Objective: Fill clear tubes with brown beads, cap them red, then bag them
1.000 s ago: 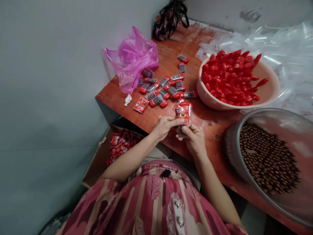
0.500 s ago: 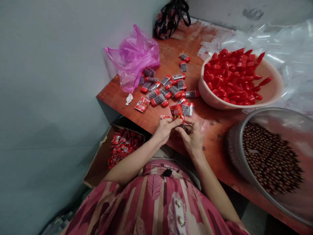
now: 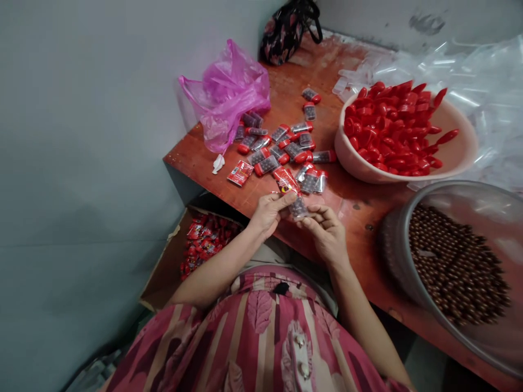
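My left hand (image 3: 269, 213) is closed, with its thumb pressed on a small clear container (image 3: 298, 208) of dark balls. A red printed sachet (image 3: 285, 178) sticks out beyond the same thumb; whether it is around the container or beside it I cannot tell. The fingers of my right hand (image 3: 329, 235) pinch the near end of the container. Just past my hands, several filled clear containers with red caps (image 3: 267, 164) lie loosely on the red-brown table (image 3: 261, 201). A flat red sachet (image 3: 241, 172) lies left of them.
A pink bowl (image 3: 347, 155) heaped with red caps stands at right. Nearer is a grey basin (image 3: 408, 261) of brown balls. Clear plastic pieces (image 3: 490, 98), a purple bag (image 3: 232, 92) and a black floral bag (image 3: 281, 35) lie behind. Below left, a carton (image 3: 163, 272) holds red packets.
The red sachet has tipped away from me and lower, and the clear container of dark balls has come into sight between my hands. My right hand has shifted slightly right and down.
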Motion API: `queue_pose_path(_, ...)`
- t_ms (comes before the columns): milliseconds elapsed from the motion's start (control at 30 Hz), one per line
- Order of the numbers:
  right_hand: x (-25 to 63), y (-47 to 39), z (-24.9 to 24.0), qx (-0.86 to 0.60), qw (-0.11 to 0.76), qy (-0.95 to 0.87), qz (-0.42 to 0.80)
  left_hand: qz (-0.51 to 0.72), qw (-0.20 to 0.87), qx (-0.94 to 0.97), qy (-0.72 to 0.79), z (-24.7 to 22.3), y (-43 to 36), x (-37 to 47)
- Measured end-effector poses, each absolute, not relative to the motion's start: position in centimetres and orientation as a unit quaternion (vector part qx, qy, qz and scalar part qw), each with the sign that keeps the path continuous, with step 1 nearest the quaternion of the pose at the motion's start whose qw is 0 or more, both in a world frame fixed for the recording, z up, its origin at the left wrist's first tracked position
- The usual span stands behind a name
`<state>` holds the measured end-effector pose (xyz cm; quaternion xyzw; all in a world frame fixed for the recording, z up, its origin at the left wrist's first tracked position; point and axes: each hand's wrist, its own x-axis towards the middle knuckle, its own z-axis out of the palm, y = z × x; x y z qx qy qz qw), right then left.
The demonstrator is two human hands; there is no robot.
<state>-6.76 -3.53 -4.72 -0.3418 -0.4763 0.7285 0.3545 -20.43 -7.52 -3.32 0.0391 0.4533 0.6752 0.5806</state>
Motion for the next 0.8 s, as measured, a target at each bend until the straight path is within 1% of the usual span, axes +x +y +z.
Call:
queue_pose_path(100,-6.8,-3.4,-5.1,-0.356,0.375,-0.483,0.706,0.677,0.577,0.031,0.456,-3.5,-8.1,-19.5)
queue_pose_path(200,-7.6,-3.5,-5.2,-0.376,0.374,-0.493,0.690,0.684,0.570,0.025,0.454,-3.7,-8.8,-18.7)
queue_pose_path(300,-8.7,-3.9,-5.0,-0.384,0.349,-0.502,0.692,0.685,0.576,0.017,0.447,-3.6,-10.0,-18.9)
queue_pose_path(367,-9.3,-4.2,-4.6,-0.371,0.314,-0.507,0.712,0.700,0.560,0.013,0.442,-3.5,-11.7,-19.5)
queue_pose_path(467,-9.2,-4.0,-3.9,-0.348,0.286,-0.510,0.732,0.767,0.461,-0.042,0.444,-3.8,-15.7,-20.8)
queue_pose_path(533,-8.7,-3.1,-3.6,-0.357,0.306,-0.515,0.717,0.793,0.380,-0.110,0.464,-4.5,-18.7,-21.4)
queue_pose_path(600,-8.0,-2.1,-3.5,-0.375,0.334,-0.526,0.687,0.771,0.353,-0.144,0.510,-5.4,-20.6,-21.7)
queue_pose_path(667,-7.5,-1.4,-3.7,-0.389,0.346,-0.539,0.663,0.726,0.363,-0.073,0.580,-6.2,-20.8,-21.8)
queue_pose_path(700,-7.4,-1.2,-3.7,-0.394,0.345,-0.544,0.655,0.695,0.360,0.013,0.622,-6.6,-20.1,-21.8)
queue_pose_path(733,-7.3,-1.2,-3.8,-0.397,0.341,-0.550,0.651,0.658,0.339,0.121,0.661,-6.8,-19.1,-22.0)
queue_pose_path(800,-7.4,-1.4,-3.9,-0.401,0.326,-0.563,0.645,0.551,0.241,0.351,0.718,-7.2,-16.3,-22.4)
